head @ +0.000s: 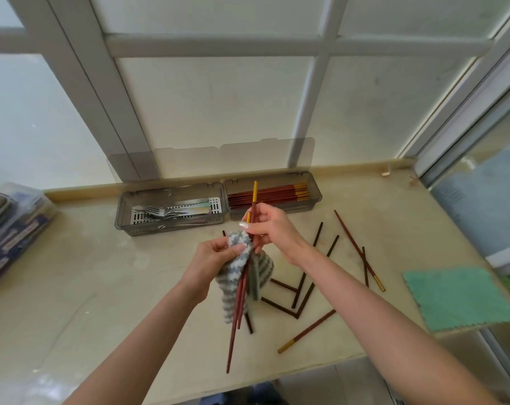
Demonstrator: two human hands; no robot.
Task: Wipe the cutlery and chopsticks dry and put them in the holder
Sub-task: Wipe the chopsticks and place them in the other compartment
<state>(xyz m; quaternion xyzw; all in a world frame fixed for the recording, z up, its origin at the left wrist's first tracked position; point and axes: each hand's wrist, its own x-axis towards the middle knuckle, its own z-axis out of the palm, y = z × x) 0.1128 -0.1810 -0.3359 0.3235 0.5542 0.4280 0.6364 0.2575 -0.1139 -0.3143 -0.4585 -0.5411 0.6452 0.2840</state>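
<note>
**A pair in the cloth, more waiting on the counter**

We stand at a pale counter (101, 287). At its back edge sits the holder (122, 220): two grey see-through trays side by side, lids raised. The left tray carries forks (160, 213) and pastel-handled pieces on a white slotted insert. The right tray (315, 190) holds a row of red chopsticks, gold ends to the right. A green cloth (455, 296) lies flat at our right.

Above the middle of the counter, our left hand (212, 258) curls round a striped cloth (233, 277), wrapping it about the held chopsticks (231, 346). Our right hand (274, 229) pinches those near their gold tops.

We judge the sticks light, stiff and slick when damp, so a firm pinch at the thick gold end suits best while the cloth slides toward the tips. Loose chopsticks (306, 331) lie scattered beneath and to the right, not yet wiped.
</note>
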